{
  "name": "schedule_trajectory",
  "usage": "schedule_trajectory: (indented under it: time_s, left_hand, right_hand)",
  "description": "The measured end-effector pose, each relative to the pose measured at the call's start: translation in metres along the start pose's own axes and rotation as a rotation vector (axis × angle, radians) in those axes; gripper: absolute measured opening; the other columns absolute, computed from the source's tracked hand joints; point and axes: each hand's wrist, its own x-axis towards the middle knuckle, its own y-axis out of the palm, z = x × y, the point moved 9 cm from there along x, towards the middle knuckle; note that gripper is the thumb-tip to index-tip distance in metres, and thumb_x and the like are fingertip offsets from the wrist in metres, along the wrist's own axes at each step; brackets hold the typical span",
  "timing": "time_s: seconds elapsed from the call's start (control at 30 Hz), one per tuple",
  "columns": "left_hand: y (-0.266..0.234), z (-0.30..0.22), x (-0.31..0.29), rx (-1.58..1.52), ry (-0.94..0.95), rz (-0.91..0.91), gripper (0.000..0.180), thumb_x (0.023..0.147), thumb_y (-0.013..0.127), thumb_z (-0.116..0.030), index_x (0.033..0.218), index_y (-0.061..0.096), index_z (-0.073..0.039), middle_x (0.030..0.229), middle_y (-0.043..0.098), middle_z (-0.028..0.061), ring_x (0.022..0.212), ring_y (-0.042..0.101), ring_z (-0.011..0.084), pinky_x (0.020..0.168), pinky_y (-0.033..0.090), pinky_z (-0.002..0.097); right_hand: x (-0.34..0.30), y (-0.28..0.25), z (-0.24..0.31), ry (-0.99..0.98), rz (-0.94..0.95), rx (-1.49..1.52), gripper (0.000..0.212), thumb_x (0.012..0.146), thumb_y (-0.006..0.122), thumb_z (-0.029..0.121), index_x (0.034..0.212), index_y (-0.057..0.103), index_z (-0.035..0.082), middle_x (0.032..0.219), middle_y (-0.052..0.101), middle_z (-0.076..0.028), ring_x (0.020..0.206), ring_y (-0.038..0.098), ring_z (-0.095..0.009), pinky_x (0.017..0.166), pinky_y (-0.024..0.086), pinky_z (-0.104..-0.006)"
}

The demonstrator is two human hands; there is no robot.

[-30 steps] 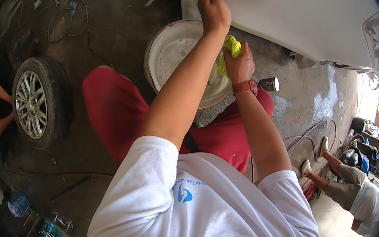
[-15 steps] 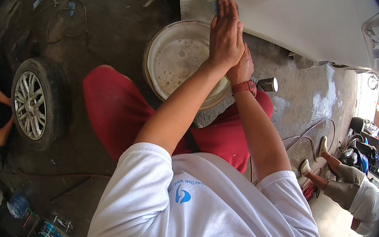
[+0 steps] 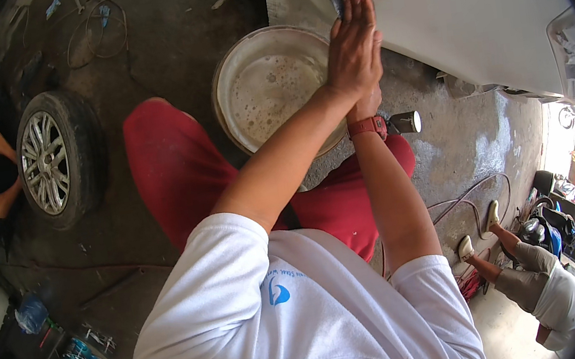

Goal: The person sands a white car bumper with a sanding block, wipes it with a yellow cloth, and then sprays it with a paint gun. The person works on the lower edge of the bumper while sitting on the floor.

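Apparently we're at a rubbing step, left hand [image 3: 356, 56] flat over dark pad [image 3: 337, 5] at far-right panel [image 3: 453, 8] (right hand [image 3: 366, 104] mostly hidden, can't tell grip); next stroke likely wants even pressure.

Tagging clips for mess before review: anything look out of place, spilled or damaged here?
Two things. Whitish patches streak the concrete floor at right, odd against the grey; spill or old stain, can't tell. A wheel stands on the floor at left, seemingly off any vehicle.
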Motion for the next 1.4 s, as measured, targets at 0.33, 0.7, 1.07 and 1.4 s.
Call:
schedule_trajectory:
  time_s: [0.33,0.7,1.07,1.4]
  left_hand:
    - [-0.018,0.0,0.023,-0.057,-0.033,-0.181,0.065,0.119,0.037,-0.025,0.173,0.02,0.008,0.178,0.022,0.0364,0.168,0.018,0.0518,0.134,0.02,0.057]
    - [-0.032,0.019,0.013,-0.073,-0.116,-0.224,0.065,0.121,0.035,-0.027,0.174,0.019,0.006,0.178,0.022,0.0355,0.168,0.022,0.0488,0.134,0.021,0.0554]
    - [-0.039,0.041,0.012,-0.013,-0.152,-0.025,0.063,0.12,0.036,-0.026,0.172,0.024,0.008,0.178,0.026,0.0341,0.167,0.026,0.0473,0.133,0.026,0.0535]
    - [-0.046,0.059,0.009,0.026,-0.127,0.011,0.06,0.119,0.041,-0.027,0.168,0.036,0.007,0.172,0.039,0.0327,0.163,0.036,0.0445,0.13,0.033,0.05]
  right_hand:
    - [-0.006,-0.022,0.039,-0.049,-0.034,-0.058,0.047,0.093,0.08,0.035,0.131,0.063,0.012,0.129,0.073,-0.018,0.112,0.073,-0.044,0.087,0.061,-0.0546]
    - [-0.003,-0.027,0.049,-0.129,-0.118,-0.002,0.042,0.095,0.077,0.033,0.129,0.063,0.013,0.127,0.072,-0.017,0.111,0.072,-0.046,0.086,0.059,-0.0566]
    - [-0.004,-0.033,0.061,-0.066,-0.098,-0.078,0.046,0.092,0.081,0.036,0.129,0.065,0.014,0.123,0.073,-0.016,0.108,0.073,-0.046,0.086,0.06,-0.0559]
    - [-0.004,-0.032,0.06,-0.067,-0.106,-0.066,0.05,0.09,0.085,0.039,0.131,0.066,0.016,0.124,0.073,-0.016,0.108,0.073,-0.044,0.088,0.06,-0.0563]
